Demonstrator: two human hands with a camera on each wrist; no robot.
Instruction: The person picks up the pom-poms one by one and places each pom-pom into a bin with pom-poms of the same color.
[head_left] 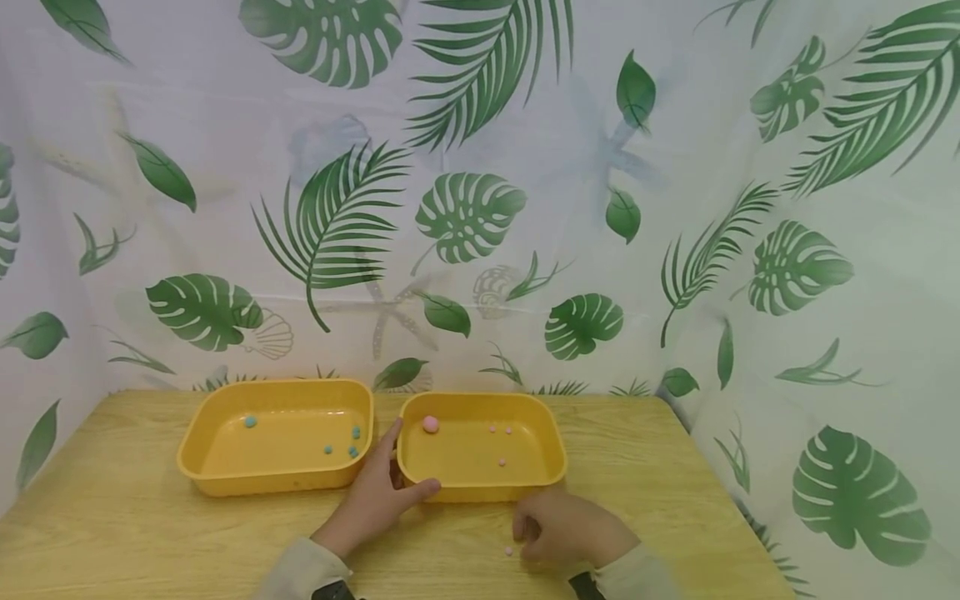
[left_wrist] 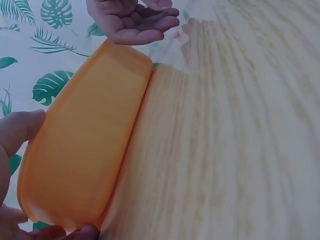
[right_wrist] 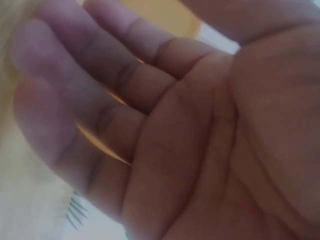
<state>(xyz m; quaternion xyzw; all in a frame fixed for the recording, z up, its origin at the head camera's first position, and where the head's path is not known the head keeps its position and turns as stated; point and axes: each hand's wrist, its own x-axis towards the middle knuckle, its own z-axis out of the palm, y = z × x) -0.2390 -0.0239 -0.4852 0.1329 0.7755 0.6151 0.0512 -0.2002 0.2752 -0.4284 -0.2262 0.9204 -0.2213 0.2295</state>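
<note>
My left hand [head_left: 375, 492] grips the left front corner of the right-hand yellow tray [head_left: 480, 493], its thumb on the front rim and its fingers along the left side. Inside that tray are a larger pink ball [head_left: 430, 424] and several small ones. In front of the tray's right end is my right hand [head_left: 566, 529], fingers loosely bent; the right wrist view shows a bare palm [right_wrist: 175, 145]. A small pink ball [head_left: 508, 551] lies on the table just left of its fingertips.
A second yellow tray [head_left: 255, 483] stands to the left, holding several blue-green balls, one of them larger [head_left: 251, 422]. Both trays sit on a wood-grain table [head_left: 112, 533]. A white leaf-print curtain [head_left: 487, 333] rises behind the table and at its sides.
</note>
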